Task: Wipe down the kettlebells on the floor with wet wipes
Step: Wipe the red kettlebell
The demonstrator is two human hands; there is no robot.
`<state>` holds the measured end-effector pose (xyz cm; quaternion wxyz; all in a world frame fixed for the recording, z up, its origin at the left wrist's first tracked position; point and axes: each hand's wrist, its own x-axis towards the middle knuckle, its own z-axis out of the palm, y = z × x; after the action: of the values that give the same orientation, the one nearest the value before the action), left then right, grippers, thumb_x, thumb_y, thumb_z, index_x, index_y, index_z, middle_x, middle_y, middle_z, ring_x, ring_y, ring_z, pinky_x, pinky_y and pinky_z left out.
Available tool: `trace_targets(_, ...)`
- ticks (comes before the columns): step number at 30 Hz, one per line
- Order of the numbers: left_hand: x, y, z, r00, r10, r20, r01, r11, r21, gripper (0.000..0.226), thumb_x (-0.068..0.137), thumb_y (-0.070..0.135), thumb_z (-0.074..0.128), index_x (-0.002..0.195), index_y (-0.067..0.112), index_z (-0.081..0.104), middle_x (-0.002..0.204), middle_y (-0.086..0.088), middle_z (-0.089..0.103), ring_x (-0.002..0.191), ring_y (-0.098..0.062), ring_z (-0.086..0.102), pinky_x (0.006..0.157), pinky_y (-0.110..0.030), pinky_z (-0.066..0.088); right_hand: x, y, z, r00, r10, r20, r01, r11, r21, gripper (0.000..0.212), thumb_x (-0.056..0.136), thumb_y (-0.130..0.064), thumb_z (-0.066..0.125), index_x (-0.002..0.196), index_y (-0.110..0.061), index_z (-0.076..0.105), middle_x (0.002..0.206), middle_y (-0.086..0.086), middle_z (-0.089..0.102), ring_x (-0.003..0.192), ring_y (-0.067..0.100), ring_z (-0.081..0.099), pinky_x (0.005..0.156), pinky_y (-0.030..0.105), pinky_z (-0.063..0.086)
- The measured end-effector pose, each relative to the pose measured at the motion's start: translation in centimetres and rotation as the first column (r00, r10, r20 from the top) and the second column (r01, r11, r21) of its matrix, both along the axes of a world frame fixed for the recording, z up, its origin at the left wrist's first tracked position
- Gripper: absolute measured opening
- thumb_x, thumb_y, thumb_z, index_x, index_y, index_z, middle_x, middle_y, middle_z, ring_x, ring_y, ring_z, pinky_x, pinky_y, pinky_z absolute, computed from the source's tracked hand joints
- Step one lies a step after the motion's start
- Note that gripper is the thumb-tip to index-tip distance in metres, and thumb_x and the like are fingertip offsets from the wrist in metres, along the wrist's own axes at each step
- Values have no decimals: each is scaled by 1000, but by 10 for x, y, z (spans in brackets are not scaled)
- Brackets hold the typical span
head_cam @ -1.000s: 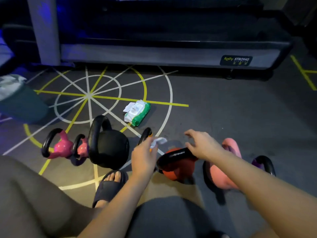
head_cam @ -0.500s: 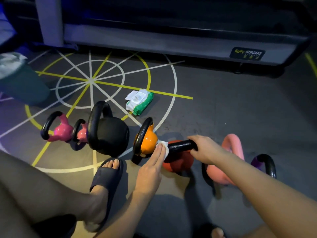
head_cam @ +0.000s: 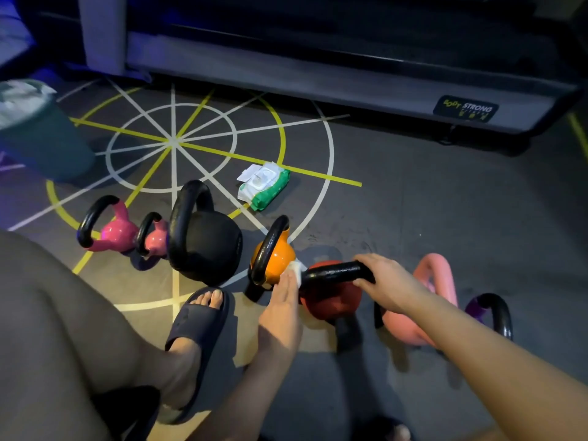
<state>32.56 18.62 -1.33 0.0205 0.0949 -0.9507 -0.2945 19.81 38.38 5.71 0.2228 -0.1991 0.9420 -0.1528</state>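
Observation:
A row of kettlebells stands on the dark floor. The red kettlebell [head_cam: 332, 302] is in the middle, and my right hand [head_cam: 383, 280] grips the right end of its black handle. My left hand [head_cam: 283, 296] presses a white wet wipe [head_cam: 295, 269] flat against the handle's left end. An orange kettlebell [head_cam: 276, 257] stands just left of it, then a big black kettlebell [head_cam: 206, 243] and two small pink kettlebells [head_cam: 116, 232]. To the right are a salmon kettlebell [head_cam: 413, 326] and a purple kettlebell [head_cam: 491, 311]. The wet wipe pack [head_cam: 264, 185], green and white, lies behind them with its lid open.
My left foot in a dark slipper [head_cam: 194, 332] rests close to the black kettlebell, my knee fills the lower left. A treadmill base [head_cam: 318, 81] runs along the back. A teal bin [head_cam: 38, 138] with a white liner stands at the left. Painted circle lines mark the floor.
My left hand came down with the wipe onto the handle's left end, and my right hand closed on the handle. Over the last half second both hands barely moved.

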Motion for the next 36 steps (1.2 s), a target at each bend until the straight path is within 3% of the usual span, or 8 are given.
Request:
trace_targets(3, -3, 9, 4, 993, 105, 46, -110, 985, 135, 82, 91, -10, 48, 162, 19, 18, 159, -10, 40, 137, -31, 51, 107, -38, 46, -2, -1, 0, 1000, -12, -5, 12, 1000, 0, 43, 86, -31, 70, 127, -26, 58, 120, -1, 62, 114, 23, 59, 98, 40, 47)
trace_targets(8, -15, 36, 17, 985, -114, -127, 109, 993, -46, 90, 66, -15, 73, 149, 0, 42, 154, -18, 44, 144, -29, 42, 106, -40, 50, -2, -5, 1, 1000, -17, -1, 17, 999, 42, 46, 82, -44, 73, 122, -31, 55, 116, -7, 57, 112, 18, 57, 92, 40, 49)
trace_targets(11, -17, 19, 16, 974, -171, -150, 159, 983, -88, 86, 76, -11, 69, 154, 9, 39, 160, -12, 38, 147, -25, 37, 109, -37, 45, -4, -5, 0, 1000, -21, -2, 21, 998, 61, 48, 80, -53, 73, 116, -29, 52, 113, -7, 58, 109, 19, 58, 87, 38, 49)
trace_targets(15, -7, 16, 16, 977, 211, 36, -213, 940, 266, 68, 98, -2, 51, 157, 26, 32, 139, -5, 60, 131, -19, 56, 103, -24, 42, -9, -12, 6, 999, 32, 3, -32, 985, 168, 55, 80, -55, 73, 117, -27, 44, 119, -2, 58, 112, 25, 59, 85, 39, 49)
trace_targets(19, -1, 32, 21, 928, 345, 138, -372, 870, 324, 70, 99, -1, 50, 159, 24, 26, 136, -8, 63, 124, -19, 61, 104, -28, 45, -6, -15, 10, 995, 100, -5, -96, 969, 226, 66, 83, -57, 69, 137, -29, 42, 131, -2, 52, 123, 25, 54, 95, 41, 48)
trace_targets(29, -38, 19, 8, 964, -102, -245, 143, 977, 157, 64, 95, -9, 47, 154, 13, 41, 160, 1, 38, 150, -6, 25, 121, -19, 22, 16, -4, 1, 1000, 2, -18, 3, 955, 297, 55, 93, -62, 50, 124, -16, 52, 122, 6, 53, 118, 27, 53, 93, 38, 45)
trace_targets(32, -54, 26, 10, 976, -42, -215, 81, 982, 173, 63, 93, -10, 49, 151, 14, 45, 159, -3, 41, 148, -13, 35, 116, -27, 38, 10, -7, 1, 999, -17, 31, 8, 962, 272, 53, 94, -57, 52, 125, -15, 49, 124, 7, 51, 120, 28, 51, 94, 38, 44)
trace_targets(36, -56, 53, 18, 859, -367, -356, 360, 929, -87, 65, 78, -4, 64, 141, 10, 55, 147, -7, 56, 141, -18, 43, 111, -39, 44, 10, -8, -6, 985, -78, 155, 44, 976, 211, 63, 89, -44, 56, 140, -12, 38, 139, 12, 48, 129, 30, 50, 104, 41, 44)
